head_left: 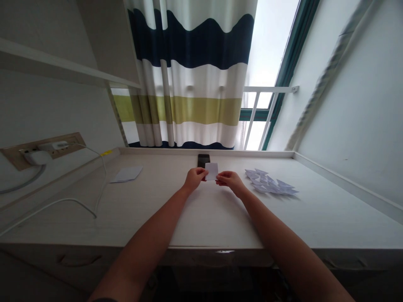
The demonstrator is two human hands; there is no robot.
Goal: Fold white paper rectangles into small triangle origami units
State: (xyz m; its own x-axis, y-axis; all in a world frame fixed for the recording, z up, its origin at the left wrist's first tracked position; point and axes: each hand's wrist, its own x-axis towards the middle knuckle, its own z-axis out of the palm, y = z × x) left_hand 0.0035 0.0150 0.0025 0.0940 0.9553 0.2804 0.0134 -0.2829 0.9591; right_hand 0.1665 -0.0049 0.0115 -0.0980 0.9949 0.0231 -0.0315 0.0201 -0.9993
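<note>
Right now, your left hand (pixel 195 178) and right hand (pixel 231 182) each pinch an edge of a white card (pixel 211 171) between them, over the surface (pixel 214 218). A phone (pixel 203 160) lies just behind the card. Past your right hand sits a scattered pile of paper pieces (pixel 267 182); a white sheet (pixel 126 174) lies well beyond your left hand.

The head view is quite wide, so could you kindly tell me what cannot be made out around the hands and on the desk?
Black phone: lower end hidden in the head view by the white paper piece and left hand.
Right hand: contact with the paper too small to tell in the head view.
Pile of paper pieces: too small there to show marks.
White cable: cut off by that view's left edge.
</note>
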